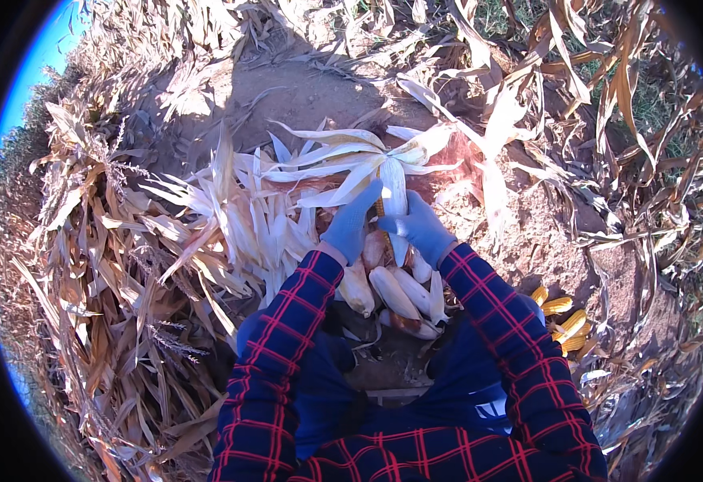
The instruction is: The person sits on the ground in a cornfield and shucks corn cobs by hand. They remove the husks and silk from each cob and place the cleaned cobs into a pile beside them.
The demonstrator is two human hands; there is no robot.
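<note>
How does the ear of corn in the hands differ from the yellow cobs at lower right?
The held ear has pale husk leaves splayed around it; the yellow cobs expose far more kernels. The held ear is between the left hand and right hand; the yellow cobs lie grouped, untouched. Both show yellow-orange kernels.

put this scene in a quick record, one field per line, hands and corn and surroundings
left hand: gloved, holding the corn ear from its left
right hand: gloved, holding its right side
ear state: husk leaves fanned open, some kernels showing
nearer the person: husk-covered ears
lower right: bare yellow ears
left: heap of dry stalks
</note>
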